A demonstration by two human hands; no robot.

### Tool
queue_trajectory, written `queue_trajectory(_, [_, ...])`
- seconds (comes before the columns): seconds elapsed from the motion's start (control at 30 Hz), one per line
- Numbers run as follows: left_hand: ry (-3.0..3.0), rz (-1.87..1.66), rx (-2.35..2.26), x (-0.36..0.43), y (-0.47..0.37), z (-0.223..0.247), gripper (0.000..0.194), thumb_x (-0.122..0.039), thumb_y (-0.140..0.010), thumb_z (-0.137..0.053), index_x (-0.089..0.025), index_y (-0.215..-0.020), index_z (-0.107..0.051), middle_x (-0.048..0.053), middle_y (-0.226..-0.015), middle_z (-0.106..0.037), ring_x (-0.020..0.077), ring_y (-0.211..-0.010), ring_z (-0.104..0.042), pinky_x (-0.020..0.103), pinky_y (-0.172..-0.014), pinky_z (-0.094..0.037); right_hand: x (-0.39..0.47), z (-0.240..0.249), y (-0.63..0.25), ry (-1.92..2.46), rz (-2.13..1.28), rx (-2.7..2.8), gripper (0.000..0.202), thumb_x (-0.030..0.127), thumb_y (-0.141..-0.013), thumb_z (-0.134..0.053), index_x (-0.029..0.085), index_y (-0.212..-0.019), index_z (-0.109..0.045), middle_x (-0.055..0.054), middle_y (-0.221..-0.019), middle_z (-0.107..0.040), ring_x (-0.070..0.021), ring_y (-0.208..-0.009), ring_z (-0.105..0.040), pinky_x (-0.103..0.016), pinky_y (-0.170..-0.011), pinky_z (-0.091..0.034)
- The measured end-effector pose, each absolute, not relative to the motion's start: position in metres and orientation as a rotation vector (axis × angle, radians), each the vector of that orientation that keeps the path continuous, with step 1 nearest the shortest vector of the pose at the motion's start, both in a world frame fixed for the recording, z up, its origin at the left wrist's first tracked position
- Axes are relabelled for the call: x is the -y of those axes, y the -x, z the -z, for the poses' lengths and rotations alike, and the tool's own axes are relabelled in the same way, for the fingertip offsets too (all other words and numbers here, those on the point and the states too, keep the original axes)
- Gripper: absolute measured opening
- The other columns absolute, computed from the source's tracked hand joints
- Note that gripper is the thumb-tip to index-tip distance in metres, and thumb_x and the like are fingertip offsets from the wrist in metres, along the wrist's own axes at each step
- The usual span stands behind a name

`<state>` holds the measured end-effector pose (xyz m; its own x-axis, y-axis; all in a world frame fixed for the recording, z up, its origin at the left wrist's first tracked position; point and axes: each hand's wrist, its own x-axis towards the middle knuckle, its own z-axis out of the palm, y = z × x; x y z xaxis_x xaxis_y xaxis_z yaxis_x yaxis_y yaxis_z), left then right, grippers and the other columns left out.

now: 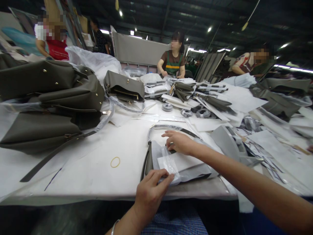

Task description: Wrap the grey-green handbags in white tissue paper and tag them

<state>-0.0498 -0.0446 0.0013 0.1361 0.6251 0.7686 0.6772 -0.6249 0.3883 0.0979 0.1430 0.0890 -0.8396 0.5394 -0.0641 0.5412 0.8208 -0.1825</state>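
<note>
In front of me a dark olive handbag (148, 163) lies on the table, its wrapped handle (161, 126) arching away from me. White tissue paper (193, 174) and a folded white sheet (181, 161) cover its upper face. My left hand (153, 187) is closed at the near edge, thumb and fingers pinching a piece of clear plastic (171, 168) on the paper. Over the far part of the bag, inside the handle's loop, my right hand (179, 142) has its fingers stretched out to the left and holds nothing. Its palm hides part of the bag's opening.
Olive handbags (70, 88) are piled at the left, with a loose strap (57, 155) hanging down. A yellow rubber band (115, 162) lies on the white table (97, 176). Bag parts, coiled strips (202, 113) and papers (242, 98) crowd the back and right. Co-workers (172, 60) stand beyond.
</note>
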Motion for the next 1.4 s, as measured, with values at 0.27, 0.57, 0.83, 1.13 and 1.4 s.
queue_trajectory(0.27, [2.300, 1.518, 1.349, 0.045, 0.049, 0.000, 0.030, -0.008, -0.095, -0.055, -0.022, -0.117, -0.068, 0.005, -0.100, -0.068, 0.0153, -0.089, -0.061, 0.026, -0.076, -0.056, -0.129, -0.081, -0.106, -0.887, 0.240, -3.091, 0.011, 0.009, -0.085, -0.063, 0.016, -0.083, -0.071, -0.014, -0.131, -0.064, -0.0293, -0.133, -0.050, -0.047, -0.111, -0.040])
queue_trajectory(0.57, [2.312, 1.516, 1.337, 0.045, 0.050, -0.001, 0.029, -0.008, -0.095, -0.054, -0.021, -0.117, -0.069, 0.005, -0.101, -0.068, 0.0156, -0.089, -0.062, 0.026, -0.076, -0.056, -0.098, -0.094, -0.118, -0.927, -0.220, -3.245, 0.020, 0.006, -0.093, -0.050, 0.018, -0.090, -0.065, -0.011, -0.139, -0.059, -0.0290, -0.138, -0.044, -0.055, -0.116, -0.030])
queue_trajectory(0.83, [2.324, 1.494, 1.345, 0.046, 0.050, 0.000, 0.032, -0.006, -0.094, -0.055, -0.021, -0.120, -0.067, 0.005, -0.102, -0.068, 0.0153, -0.090, -0.060, 0.026, -0.079, -0.055, -0.092, -0.101, -0.111, -0.885, -0.528, -3.208, 0.027, 0.007, -0.097, -0.041, 0.016, -0.099, -0.066, -0.011, -0.141, -0.057, -0.0289, -0.140, -0.041, -0.055, -0.120, -0.021])
queue_trajectory(1.13, [2.298, 1.481, 1.338, 0.045, 0.050, -0.002, 0.029, -0.008, -0.095, -0.053, -0.021, -0.116, -0.069, 0.006, -0.100, -0.069, 0.0153, -0.088, -0.062, 0.026, -0.077, -0.057, -0.116, -0.080, -0.084, -0.895, -0.043, -3.047, 0.017, 0.008, -0.092, -0.054, 0.017, -0.091, -0.069, -0.012, -0.131, -0.064, -0.0276, -0.121, -0.059, -0.055, -0.115, -0.030])
queue_trajectory(1.4, [2.279, 1.526, 1.326, 0.045, 0.049, -0.004, 0.027, -0.009, -0.095, -0.054, -0.020, -0.115, -0.069, 0.006, -0.097, -0.069, 0.0159, -0.086, -0.061, 0.026, -0.074, -0.056, -0.134, -0.088, -0.095, -1.159, 0.326, -2.995, 0.034, 0.021, -0.094, -0.057, 0.019, -0.128, -0.064, -0.010, -0.126, -0.069, -0.0239, -0.115, -0.066, -0.036, -0.100, -0.049])
